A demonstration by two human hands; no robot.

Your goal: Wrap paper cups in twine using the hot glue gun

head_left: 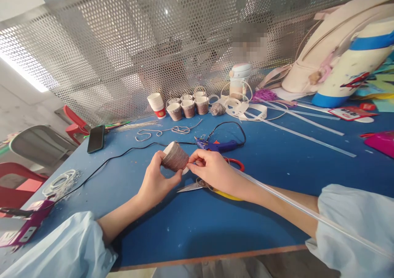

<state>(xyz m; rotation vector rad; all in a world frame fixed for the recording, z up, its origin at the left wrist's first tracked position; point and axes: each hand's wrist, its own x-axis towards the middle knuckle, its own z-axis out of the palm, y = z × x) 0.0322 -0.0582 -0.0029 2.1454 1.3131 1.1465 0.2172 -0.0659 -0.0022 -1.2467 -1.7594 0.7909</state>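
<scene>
My left hand (pixel 155 181) is closed around a small paper cup wrapped in grey-brown twine (pixel 175 156), held on its side above the blue table (pixel 271 167). My right hand (pixel 212 171) pinches at the cup's rim edge, fingers pressed together. Under my right hand lie scissors (pixel 197 185) with red and yellow handles. A blue glue gun (pixel 219 146) rests just behind my hands, its black cord looping back. A long clear strip (pixel 295 206) runs over my right forearm.
Several twine-wrapped cups (pixel 188 107) and a stack of plain cups (pixel 156 103) stand at the back by the perforated metal screen. A black phone (pixel 96 138) lies at left, white strips (pixel 246 108) and a white-blue bottle (pixel 353 69) at right. Twine pieces (pixel 172 130) lie mid-table.
</scene>
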